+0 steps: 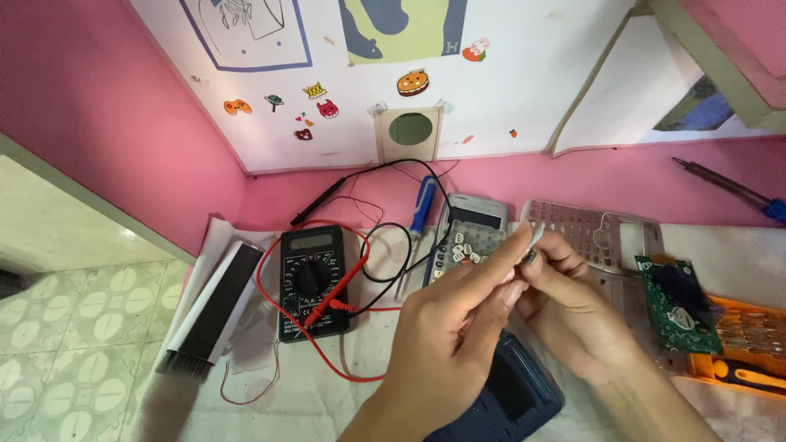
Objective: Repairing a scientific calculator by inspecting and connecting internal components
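My left hand [458, 327] and my right hand [573, 307] meet above the white cloth [311, 393], both pinching a small pale key piece [534, 237] between the fingertips. Just behind them lies a grey calculator [467, 233] with loose white key caps scattered on it. A pinkish keypad frame [594, 233] lies to its right. Under my wrists sits a dark blue calculator back shell [512, 393], partly hidden by my arms.
A black multimeter [311, 282] with red and black leads lies at left, beside a black and white brush [209, 307]. A blue-handled screwdriver [420, 213] lies behind. A green circuit board [675, 303] and an orange tool box [737, 344] are at right, a soldering iron [729, 187] against the pink wall.
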